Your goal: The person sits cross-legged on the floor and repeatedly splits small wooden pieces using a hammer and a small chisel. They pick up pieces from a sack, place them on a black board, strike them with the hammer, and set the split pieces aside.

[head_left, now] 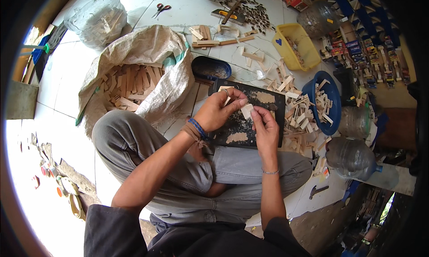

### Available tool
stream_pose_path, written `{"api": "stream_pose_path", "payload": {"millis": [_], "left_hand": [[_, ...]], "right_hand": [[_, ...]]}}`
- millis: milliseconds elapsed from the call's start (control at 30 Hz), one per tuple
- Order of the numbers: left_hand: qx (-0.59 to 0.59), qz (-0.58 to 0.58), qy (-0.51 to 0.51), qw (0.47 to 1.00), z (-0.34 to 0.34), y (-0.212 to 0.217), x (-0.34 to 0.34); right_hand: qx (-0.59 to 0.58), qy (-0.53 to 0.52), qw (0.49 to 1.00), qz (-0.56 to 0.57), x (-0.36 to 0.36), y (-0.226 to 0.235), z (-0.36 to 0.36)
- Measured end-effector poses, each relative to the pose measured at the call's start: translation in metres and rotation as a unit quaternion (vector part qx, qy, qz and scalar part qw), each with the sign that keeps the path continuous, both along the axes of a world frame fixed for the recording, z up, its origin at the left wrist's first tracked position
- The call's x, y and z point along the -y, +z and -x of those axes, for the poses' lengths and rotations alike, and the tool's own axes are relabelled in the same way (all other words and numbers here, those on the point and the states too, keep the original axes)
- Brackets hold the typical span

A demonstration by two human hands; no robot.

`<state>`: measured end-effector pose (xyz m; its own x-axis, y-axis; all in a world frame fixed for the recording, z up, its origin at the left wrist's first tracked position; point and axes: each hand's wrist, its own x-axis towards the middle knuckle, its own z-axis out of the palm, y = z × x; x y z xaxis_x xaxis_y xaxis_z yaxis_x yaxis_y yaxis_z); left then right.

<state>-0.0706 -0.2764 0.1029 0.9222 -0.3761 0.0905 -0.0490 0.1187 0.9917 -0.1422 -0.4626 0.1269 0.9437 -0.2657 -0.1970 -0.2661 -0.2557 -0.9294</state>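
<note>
Right between the 2 hands sits a small pale wooden piece (pixel 246 111), held above the black board (pixel 217 132) in front of the crossed legs; from the left hand (pixel 216 111) it lies to the right, from the right hand (pixel 266 126) to the far left, and both are at it, so neither is clearly nearer; its longer side seems to slant from far left to near right, though the fingers cover too much to be sure; the left hand has thumb and forefinger pinched together on the far left end, with the other fingers curled, while the right hand grips the near right end between thumb and fingertips; another pale block (pixel 227 89) shows at the far side of the left hand, over the far left part of the board, and whether the fingers touch it I cannot tell; to the right, a loose heap of wooden offcuts (pixel 296 110) lies on the tiled floor (pixel 67 80) next to a blue basin (pixel 333 129) holding more of them, and to the far left an open woven sack (pixel 178 84) is filled with wooden strips (pixel 127 81)
</note>
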Motion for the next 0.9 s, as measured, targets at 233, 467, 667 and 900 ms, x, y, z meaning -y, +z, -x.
{"api": "stream_pose_path", "payload": {"millis": [233,467,667,900], "left_hand": [[-0.240,0.151,-0.059,0.957,0.008,0.011,-0.003],[-0.229,0.187,-0.078,0.952,0.008,0.029,-0.007],[-0.228,0.205,-0.080,0.948,0.011,0.023,-0.006],[-0.216,0.195,-0.035,0.956,0.008,0.018,-0.002]], "right_hand": [[-0.022,-0.045,0.961,-0.273,-0.023,-0.002,0.005],[-0.029,-0.055,0.913,-0.403,-0.029,0.012,0.004],[0.001,-0.095,0.924,-0.370,-0.039,0.015,0.011],[0.015,-0.056,0.963,-0.263,-0.036,0.021,0.016]]}}
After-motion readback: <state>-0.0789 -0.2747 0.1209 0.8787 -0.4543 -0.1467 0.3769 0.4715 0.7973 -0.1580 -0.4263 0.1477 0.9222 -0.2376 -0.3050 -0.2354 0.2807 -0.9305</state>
